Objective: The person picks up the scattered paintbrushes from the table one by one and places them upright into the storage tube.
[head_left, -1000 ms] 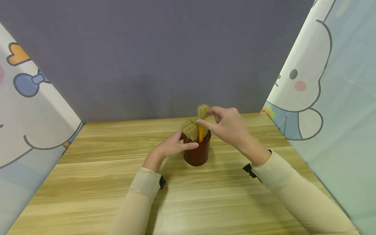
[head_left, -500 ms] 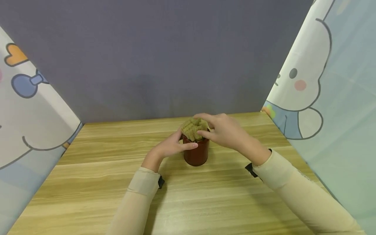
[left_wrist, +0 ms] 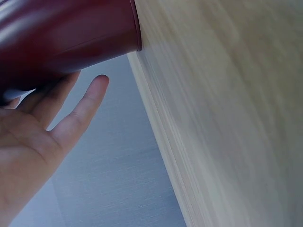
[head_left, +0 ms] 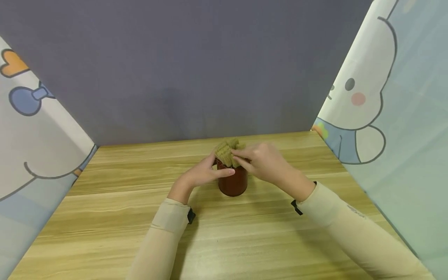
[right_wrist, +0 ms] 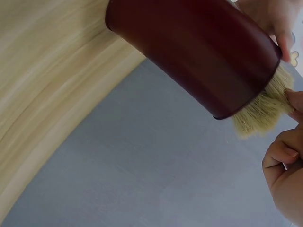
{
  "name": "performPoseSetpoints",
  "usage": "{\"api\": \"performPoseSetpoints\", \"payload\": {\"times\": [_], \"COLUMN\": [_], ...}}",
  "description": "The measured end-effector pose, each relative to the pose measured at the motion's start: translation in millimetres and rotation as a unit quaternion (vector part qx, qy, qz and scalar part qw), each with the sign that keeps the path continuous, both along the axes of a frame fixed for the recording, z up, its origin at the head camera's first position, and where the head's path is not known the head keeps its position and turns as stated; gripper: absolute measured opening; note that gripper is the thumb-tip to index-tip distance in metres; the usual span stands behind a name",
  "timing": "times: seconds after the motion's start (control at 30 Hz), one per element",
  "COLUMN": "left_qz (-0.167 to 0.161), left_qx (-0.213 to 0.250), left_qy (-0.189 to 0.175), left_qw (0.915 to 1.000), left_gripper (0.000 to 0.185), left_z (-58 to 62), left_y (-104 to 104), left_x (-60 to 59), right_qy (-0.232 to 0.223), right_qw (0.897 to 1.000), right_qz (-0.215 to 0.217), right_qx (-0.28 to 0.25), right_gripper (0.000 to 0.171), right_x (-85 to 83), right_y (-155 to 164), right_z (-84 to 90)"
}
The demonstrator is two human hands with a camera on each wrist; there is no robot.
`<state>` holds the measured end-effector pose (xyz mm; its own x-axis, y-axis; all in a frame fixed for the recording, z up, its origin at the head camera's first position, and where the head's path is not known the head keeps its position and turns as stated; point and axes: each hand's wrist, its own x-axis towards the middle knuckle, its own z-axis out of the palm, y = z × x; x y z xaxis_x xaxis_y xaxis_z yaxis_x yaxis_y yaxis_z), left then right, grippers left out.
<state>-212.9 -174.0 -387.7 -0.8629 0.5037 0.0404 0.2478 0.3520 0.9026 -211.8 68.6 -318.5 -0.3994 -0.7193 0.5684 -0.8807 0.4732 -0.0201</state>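
Two hands worked at one dark red cup [head_left: 232,182] standing upright on the wooden table [head_left: 105,217]. The left hand [head_left: 201,175] curled round the cup's side, bracing it against tipping. The right hand [head_left: 260,161] pinched the bristle heads of the brushes [head_left: 226,152] standing handle-down in the cup.

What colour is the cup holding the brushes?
The cup is dark red, almost maroon, plain with no pattern; the right wrist view shows it best.
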Motion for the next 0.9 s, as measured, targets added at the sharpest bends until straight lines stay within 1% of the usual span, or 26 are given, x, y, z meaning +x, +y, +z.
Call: {"api": "performPoseSetpoints", "payload": {"times": [0.1,0.2,0.27,0.3,0.37,0.43,0.47,0.53,0.6,0.67,0.73,0.8,0.83,0.9], "left_qz": [-0.007,-0.013,-0.011,-0.007,0.002,0.007,0.009,0.014,0.022,0.032,0.04,0.051,0.061,0.091], "left_qx": [0.007,0.011,0.007,0.002,-0.011,-0.023,-0.028,-0.04,-0.055,-0.071,-0.086,-0.105,-0.116,-0.148], "left_qy": [-0.002,-0.009,-0.015,-0.017,-0.018,-0.013,-0.01,-0.006,-0.008,-0.008,-0.002,0.009,0.016,0.031], "left_qw": [1.0,0.9998,0.9998,0.9998,0.9998,0.9996,0.9995,0.9991,0.9982,0.9969,0.9955,0.9931,0.9912,0.9843], "left_gripper": [0.081,0.08,0.081,0.083,0.087,0.09,0.093,0.097,0.101,0.106,0.108,0.111,0.112,0.114], "left_z": [0.7,1.4,1.3,1.7,2.0,2.3,2.7,2.9,3.1,3.8,4.8,6.6,8.4,12.4], "left_y": [0,0,0,0,0,1,3,7,10,12,13,14,14,10], "left_x": [-0.1,0.9,1.5,2.0,1.8,-0.2,-1.5,-4.9,-8.0,-9.8,-11.3,-11.6,-11.0,-8.2], "right_qy": [0.006,0.005,-0.016,-0.03,-0.078,-0.126,-0.138,-0.158,-0.162,-0.175,-0.204,-0.237,-0.255,-0.283], "right_qw": [1.0,1.0,1.0,0.999,0.995,0.985,0.979,0.967,0.958,0.948,0.937,0.924,0.917,0.906], "right_qz": [0.009,0.003,-0.008,-0.021,-0.057,-0.109,-0.14,-0.197,-0.237,-0.265,-0.282,-0.299,-0.307,-0.315], "right_qx": [-0.015,-0.015,-0.014,-0.016,-0.029,-0.044,-0.047,-0.039,-0.024,-0.014,-0.012,-0.003,0.007,0.025], "right_gripper": [0.02,0.022,0.027,0.03,0.037,0.042,0.043,0.043,0.042,0.044,0.048,0.053,0.056,0.061], "right_x": [0.7,2.1,4.1,4.9,5.8,5.4,4.3,0.5,-3.7,-7.8,-10.5,-11.6,-11.9,-12.6], "right_y": [-1,-1,0,1,6,14,20,32,45,57,68,76,79,83], "right_z": [-3.0,-4.3,-3.8,-3.7,-2.6,-1.4,-1.7,-4.0,-10.0,-19.4,-29.5,-38.5,-41.6,-45.1]}}
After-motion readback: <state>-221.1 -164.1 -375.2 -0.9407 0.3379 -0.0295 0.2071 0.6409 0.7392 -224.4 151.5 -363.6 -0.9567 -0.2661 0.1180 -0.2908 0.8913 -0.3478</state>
